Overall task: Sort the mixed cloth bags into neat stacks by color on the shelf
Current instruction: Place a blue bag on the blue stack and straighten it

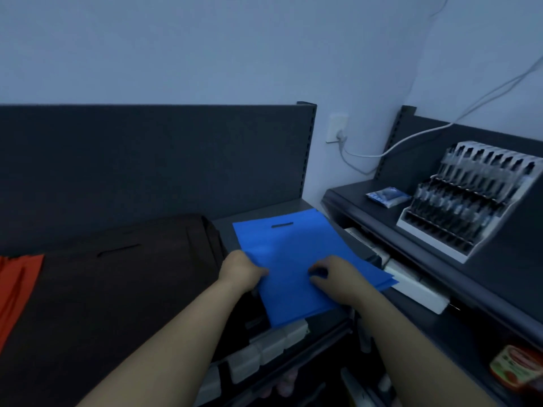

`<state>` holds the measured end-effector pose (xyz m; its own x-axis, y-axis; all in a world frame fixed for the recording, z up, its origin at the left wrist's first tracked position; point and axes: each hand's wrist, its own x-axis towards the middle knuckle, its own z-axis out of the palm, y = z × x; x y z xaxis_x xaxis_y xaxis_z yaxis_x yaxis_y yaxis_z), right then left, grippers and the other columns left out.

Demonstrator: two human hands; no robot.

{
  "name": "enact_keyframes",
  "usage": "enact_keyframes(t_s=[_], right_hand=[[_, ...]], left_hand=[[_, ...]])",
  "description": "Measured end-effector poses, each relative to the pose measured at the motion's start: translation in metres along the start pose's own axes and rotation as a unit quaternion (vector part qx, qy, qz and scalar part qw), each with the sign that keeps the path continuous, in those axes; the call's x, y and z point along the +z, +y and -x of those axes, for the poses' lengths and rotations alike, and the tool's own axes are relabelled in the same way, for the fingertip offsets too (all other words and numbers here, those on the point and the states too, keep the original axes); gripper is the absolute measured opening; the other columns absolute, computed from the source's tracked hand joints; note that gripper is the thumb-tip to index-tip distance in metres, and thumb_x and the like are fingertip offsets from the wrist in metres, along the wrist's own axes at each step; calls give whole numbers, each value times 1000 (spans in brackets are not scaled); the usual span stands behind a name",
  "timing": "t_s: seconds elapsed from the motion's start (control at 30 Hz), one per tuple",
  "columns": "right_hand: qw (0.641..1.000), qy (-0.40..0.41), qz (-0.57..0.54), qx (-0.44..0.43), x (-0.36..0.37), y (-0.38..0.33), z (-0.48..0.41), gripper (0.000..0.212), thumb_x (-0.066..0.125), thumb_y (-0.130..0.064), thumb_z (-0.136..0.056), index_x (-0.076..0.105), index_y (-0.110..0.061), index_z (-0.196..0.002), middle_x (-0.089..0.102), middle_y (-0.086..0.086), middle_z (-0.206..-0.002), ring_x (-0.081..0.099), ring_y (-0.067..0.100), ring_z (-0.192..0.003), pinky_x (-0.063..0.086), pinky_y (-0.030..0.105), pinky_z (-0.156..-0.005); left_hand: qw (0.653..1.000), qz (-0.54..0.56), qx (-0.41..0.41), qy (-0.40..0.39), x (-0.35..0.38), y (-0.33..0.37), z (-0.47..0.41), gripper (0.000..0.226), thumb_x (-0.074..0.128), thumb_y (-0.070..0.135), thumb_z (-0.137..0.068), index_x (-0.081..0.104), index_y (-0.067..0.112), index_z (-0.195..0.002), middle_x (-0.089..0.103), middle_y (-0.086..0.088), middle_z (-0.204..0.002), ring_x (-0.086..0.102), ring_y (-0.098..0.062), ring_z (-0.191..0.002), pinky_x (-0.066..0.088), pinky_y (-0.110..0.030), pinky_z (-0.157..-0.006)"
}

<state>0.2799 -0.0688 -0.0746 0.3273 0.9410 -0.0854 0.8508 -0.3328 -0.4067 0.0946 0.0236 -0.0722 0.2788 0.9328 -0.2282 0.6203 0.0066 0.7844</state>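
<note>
A stack of blue cloth bags lies flat on the dark shelf, its handle slot toward the back panel. My left hand grips the stack's left edge, fingers curled onto the top bag. On the stack's lower middle rests my right hand, fingers bent and pressing down. A stack of dark brown bags sits just left of the blue one. At the far left edge lies a red-orange bag, only partly in view.
A dark back panel rises behind the shelf. To the right, a second shelf holds a white display rack of small items and a blue-white packet. White cables hang from a wall outlet. White price tags line the shelf's front edge.
</note>
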Motion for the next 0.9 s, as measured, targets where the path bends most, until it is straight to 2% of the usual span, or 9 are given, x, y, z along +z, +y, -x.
enact_keyframes(t_s=[0.1,0.2,0.3,0.4,0.5,0.57,0.63,0.77,0.9], right_hand=[[996,46,12,77,-11,15,-3,52,58,-43,-89,51,-20,-135,46,3,-141,42,21,-129,35,36,-106],[980,35,75,181,-20,28,-2,71,58,-65,-77,44,-20,-130,39,10,-141,31,31,-134,27,47,-108],[986,26,76,148,-20,27,-5,78,59,-70,-73,44,-22,-134,45,7,-138,36,29,-131,26,46,-108],[994,22,43,96,-15,26,-8,73,60,-69,-75,49,-25,-133,49,0,-135,45,22,-125,33,43,-108],[988,54,37,140,-11,30,-9,80,57,-68,-78,37,-25,-143,31,7,-151,26,29,-139,23,46,-114],[982,44,41,179,-11,34,-8,86,53,-69,-80,28,-21,-147,22,12,-154,15,33,-143,16,48,-115],[980,43,37,189,-11,36,-8,86,52,-68,-81,29,-16,-145,30,13,-149,20,34,-140,20,47,-115],[974,89,-8,207,-19,38,-13,80,44,-67,-85,35,-10,-140,44,16,-140,34,35,-133,27,47,-111],[973,95,-94,186,-23,25,-20,80,31,-64,-93,29,-5,-148,42,16,-147,35,33,-137,22,47,-114]], left_hand=[[999,47,-21,-18,6,0,-3,21,81,12,-72,60,8,-69,65,-6,-77,59,-20,-71,48,-27,-66],[999,39,-20,-12,14,0,-3,22,78,14,-76,58,17,-66,60,1,-73,60,-18,-76,51,-30,-76],[999,30,-1,22,18,4,0,17,74,18,-78,58,21,-73,63,3,-84,64,-19,-86,51,-30,-79],[995,97,8,7,17,6,-2,20,70,12,-80,55,23,-74,64,1,-89,65,-22,-86,55,-38,-84],[987,159,7,5,12,6,-1,17,59,3,-87,55,18,-82,59,2,-86,60,-19,-82,53,-35,-76],[973,230,21,-18,12,7,3,24,54,-3,-89,57,21,-95,62,4,-93,62,-19,-87,54,-36,-79],[952,302,36,-34,13,13,9,36,51,-8,-91,56,27,-97,63,5,-97,63,-18,-89,54,-35,-78],[899,434,53,-42,3,29,12,42,47,-11,-92,54,16,-123,67,-3,-113,66,-24,-98,57,-37,-74],[853,516,65,-41,-26,43,18,43,46,-10,-92,50,14,-127,65,-8,-119,66,-27,-101,57,-39,-72]])
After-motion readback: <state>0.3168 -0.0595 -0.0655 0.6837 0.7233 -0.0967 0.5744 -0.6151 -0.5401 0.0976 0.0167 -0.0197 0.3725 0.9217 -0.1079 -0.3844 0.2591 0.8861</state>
